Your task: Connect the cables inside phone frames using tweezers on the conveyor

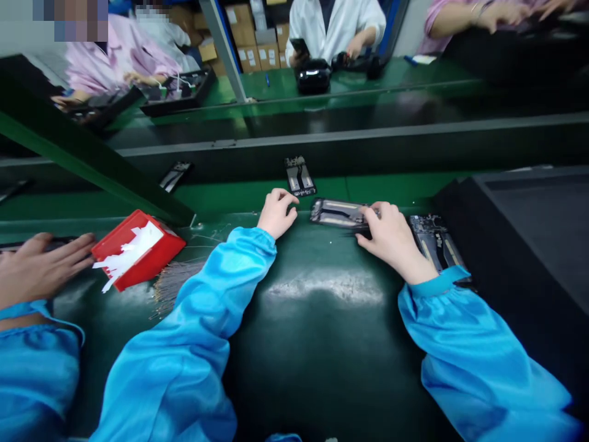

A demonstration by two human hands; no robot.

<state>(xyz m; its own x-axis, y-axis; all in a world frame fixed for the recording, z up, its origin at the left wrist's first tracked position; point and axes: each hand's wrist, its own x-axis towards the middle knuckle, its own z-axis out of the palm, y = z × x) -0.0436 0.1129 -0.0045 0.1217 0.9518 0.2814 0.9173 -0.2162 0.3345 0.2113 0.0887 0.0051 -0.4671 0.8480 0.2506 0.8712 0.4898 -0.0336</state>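
My right hand (390, 236) grips the right end of an opened phone chassis (338, 213), which shows a grey inside and a black ribbon cable. The chassis is slightly blurred and lies sideways over the green bench. My left hand (277, 213) is just left of it, fingers bent and apart, with nothing visible in them. Beyond my left fingertips lies a second phone chassis (299, 175) on the green ledge. A third phone chassis (439, 242) rests by my right wrist, partly hidden by the sleeve.
A red box (159, 248) with white strips stands left, beside a bundle of thin wires (177, 282). A co-worker's hand (43, 264) is at the far left. A green post (92, 147) slants across the left. A black tray (519, 245) borders the right. Other people work opposite.
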